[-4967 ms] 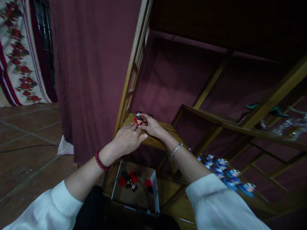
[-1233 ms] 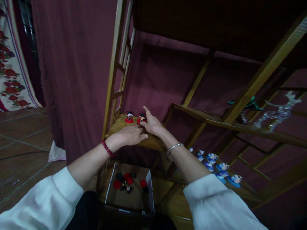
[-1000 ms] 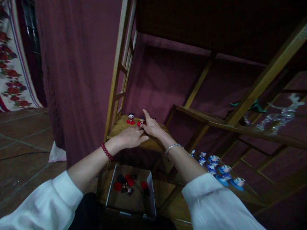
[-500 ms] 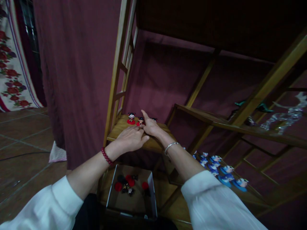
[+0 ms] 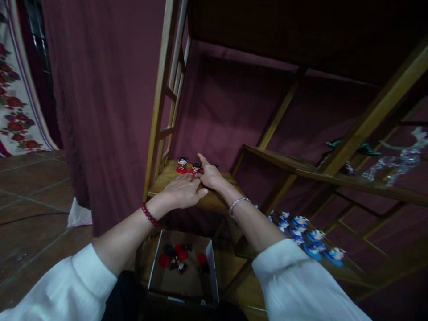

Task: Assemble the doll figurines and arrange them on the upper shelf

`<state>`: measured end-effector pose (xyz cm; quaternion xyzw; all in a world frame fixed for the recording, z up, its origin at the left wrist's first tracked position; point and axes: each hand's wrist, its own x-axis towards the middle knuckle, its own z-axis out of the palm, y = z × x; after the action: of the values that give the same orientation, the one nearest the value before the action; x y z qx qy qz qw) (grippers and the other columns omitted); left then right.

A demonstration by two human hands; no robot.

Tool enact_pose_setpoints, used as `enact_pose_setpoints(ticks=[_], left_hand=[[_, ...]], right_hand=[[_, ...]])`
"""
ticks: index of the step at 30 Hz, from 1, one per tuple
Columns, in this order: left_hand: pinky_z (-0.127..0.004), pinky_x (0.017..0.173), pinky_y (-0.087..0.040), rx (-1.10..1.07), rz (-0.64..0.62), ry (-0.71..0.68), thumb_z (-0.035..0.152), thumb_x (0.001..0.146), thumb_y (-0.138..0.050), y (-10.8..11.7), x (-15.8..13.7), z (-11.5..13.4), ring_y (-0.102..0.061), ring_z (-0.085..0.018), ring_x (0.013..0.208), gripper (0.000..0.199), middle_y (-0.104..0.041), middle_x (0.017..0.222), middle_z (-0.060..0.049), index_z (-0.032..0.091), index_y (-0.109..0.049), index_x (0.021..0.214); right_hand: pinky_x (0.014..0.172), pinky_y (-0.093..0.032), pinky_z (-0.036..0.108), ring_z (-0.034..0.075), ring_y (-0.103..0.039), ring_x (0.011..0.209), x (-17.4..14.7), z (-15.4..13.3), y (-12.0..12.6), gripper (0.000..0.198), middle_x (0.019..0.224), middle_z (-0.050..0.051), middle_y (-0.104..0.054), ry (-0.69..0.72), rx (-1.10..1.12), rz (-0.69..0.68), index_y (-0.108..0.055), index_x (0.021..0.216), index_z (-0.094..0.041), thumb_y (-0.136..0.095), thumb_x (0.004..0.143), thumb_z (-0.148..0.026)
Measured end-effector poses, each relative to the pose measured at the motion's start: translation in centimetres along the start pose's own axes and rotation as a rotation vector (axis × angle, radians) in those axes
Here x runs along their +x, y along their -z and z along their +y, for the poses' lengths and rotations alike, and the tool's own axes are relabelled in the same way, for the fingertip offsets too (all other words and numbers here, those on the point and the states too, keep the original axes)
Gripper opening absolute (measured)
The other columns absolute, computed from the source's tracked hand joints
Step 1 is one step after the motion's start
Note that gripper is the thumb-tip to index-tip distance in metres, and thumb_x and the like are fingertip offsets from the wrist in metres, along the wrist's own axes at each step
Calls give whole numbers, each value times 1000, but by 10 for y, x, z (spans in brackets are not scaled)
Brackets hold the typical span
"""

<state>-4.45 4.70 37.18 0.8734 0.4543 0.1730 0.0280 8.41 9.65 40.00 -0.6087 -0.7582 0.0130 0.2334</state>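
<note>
On the shelf, two hands around the middle toy, seemingly to steady it.
Nearest: cardboard box, probably kept low for easy reach; inside, loose red discs and dark toy pieces, mostly heaped left. Left hand flat, palm down, at toy's front; fingertips partly hidden, can't tell if gripping. Right hand thumb and forefinger spread wide beside it. Left toy upright, apart; third toy mostly hidden behind right hand. Lower right: blue figures; another shelf holds clear deer.
</note>
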Motion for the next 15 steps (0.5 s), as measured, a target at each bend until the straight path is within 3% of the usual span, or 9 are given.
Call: enact_pose_setpoints(ticks=[5,10,12,15], left_hand=[[-42,108,-21,4,-20,-5,53,88,-22,1,1,0,-28,-29,133,64,-33,142,-19,9,-38,131],[-45,104,-27,17,-4,-11,52,88,-22,3,2,1,-35,-30,128,58,-41,138,-18,12,-45,123],[-45,101,-31,24,3,2,52,87,-22,5,2,3,-41,-30,124,56,-46,132,-18,13,-48,119],[-43,96,-36,36,10,38,51,87,-23,7,2,7,-49,-30,115,52,-54,122,-17,15,-51,113]], right_hand=[[88,-48,32,20,-63,96,-9,11,0,75,106,9,-66,73,95,75,-25,140,-16,-61,74,-11],[88,-49,33,17,-64,95,-22,28,8,59,108,8,-65,151,162,209,-38,132,-18,-56,76,-12],[84,-51,32,16,-66,86,-25,36,13,49,104,7,-66,120,189,304,-45,125,-19,-54,78,-13],[81,-51,33,16,-65,81,-24,49,19,42,104,9,-65,-32,147,379,-49,120,-17,-54,78,-17]])
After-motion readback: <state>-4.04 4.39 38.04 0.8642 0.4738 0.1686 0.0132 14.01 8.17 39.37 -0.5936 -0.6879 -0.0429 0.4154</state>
